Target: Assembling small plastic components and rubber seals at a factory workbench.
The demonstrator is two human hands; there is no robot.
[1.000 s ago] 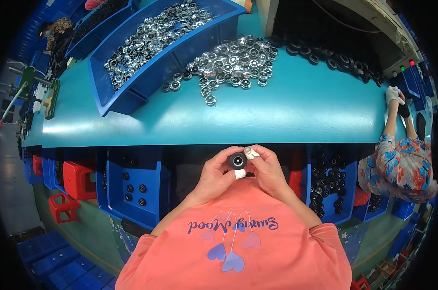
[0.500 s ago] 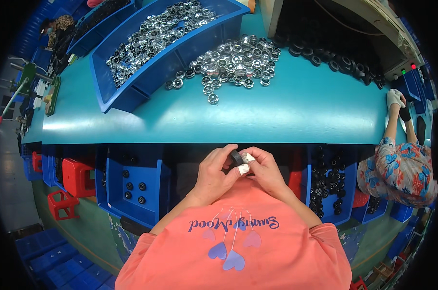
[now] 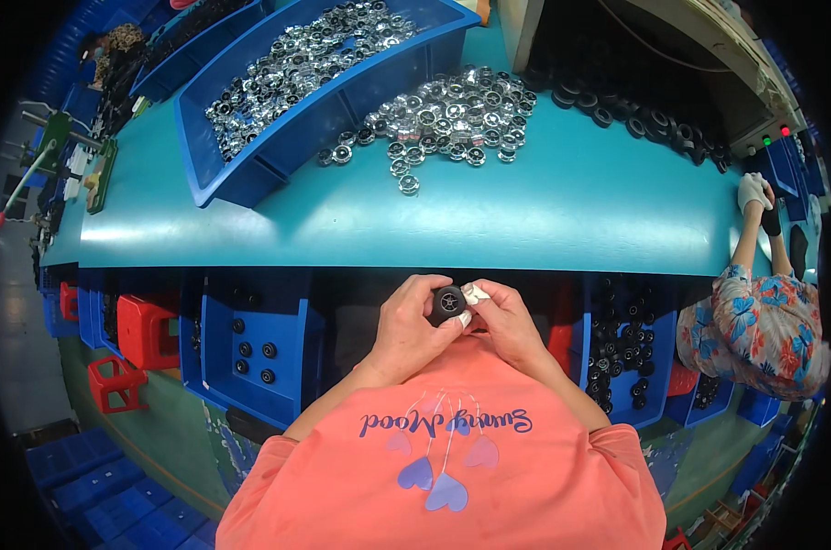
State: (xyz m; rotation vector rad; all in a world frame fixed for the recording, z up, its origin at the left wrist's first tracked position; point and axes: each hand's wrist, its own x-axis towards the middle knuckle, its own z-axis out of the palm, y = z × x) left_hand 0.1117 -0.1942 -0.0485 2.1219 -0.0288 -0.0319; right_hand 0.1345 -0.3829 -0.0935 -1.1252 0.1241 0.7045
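A small black wheel (image 3: 448, 301) is held just below the near edge of the teal table (image 3: 562, 215), close in front of the chest, between the two hands. It is gripped by the left hand (image 3: 413, 323), whose fingers are curled around its left side and back, so that its round face with the hub is turned up toward the camera; being round, no long axis is shown, and only the hub line, pointing roughly upward, can be told. A small white piece (image 3: 475, 294) is pinched in the fingertips of the right hand (image 3: 507, 321) and lies touching, or nearly touching, the right edge of the wheel; what the piece is cannot be told. The two hands are pressed close together, and the wheel is held more by the left than by the right. Farther out on the table, well apart from the hands, a loose heap of shiny silver rings (image 3: 447, 115) is spread, and just to its left a long blue tray (image 3: 342, 101) stands at a slant, filled with more of the same silver parts. Below the table edge, a blue bin (image 3: 287, 357) at the left is seen to hold a few black wheels, and another blue bin (image 3: 658, 367) at the right holds many more. At the far right a second person's gloved hand (image 3: 754, 190) rests at the table's end.
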